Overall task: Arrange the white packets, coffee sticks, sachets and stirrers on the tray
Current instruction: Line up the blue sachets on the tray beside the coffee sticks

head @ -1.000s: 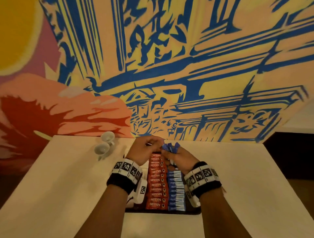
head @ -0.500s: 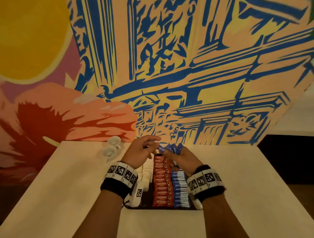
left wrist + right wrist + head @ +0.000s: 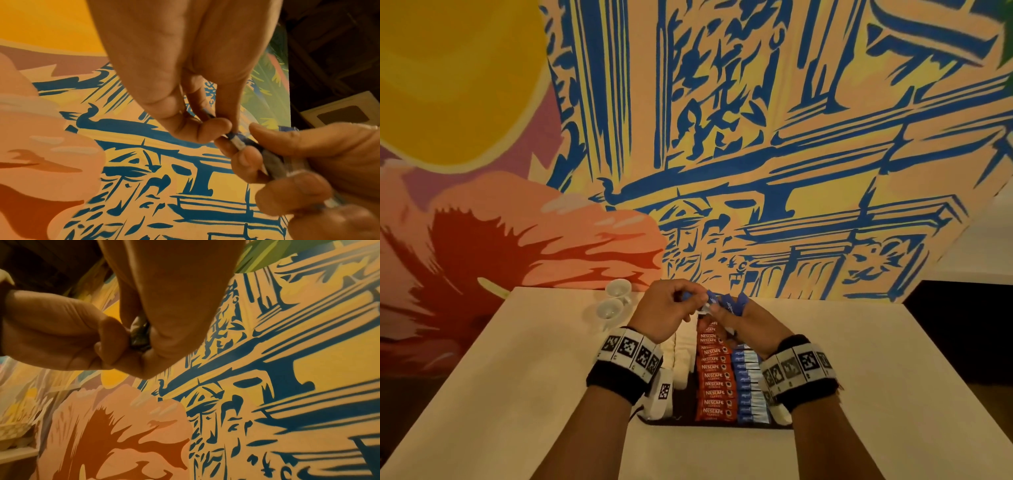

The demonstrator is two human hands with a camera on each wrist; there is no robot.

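Note:
A dark tray lies on the pale table below my wrists. It carries white packets on the left, a column of red coffee sticks in the middle and a column of blue sachets on the right. Above its far end my right hand grips a fanned bunch of blue sachets. My left hand pinches one blue sachet at the top of that bunch, thumb against fingertip. No stirrers can be made out.
Two small white cups stand on the table to the left of my hands. A painted mural wall rises straight behind the table's far edge. A dark gap lies beyond the table's right side.
My hands have stayed together above the tray's far end. The left fingers have closed on a blue sachet at the top of the right hand's bunch. The head view has tilted upward.

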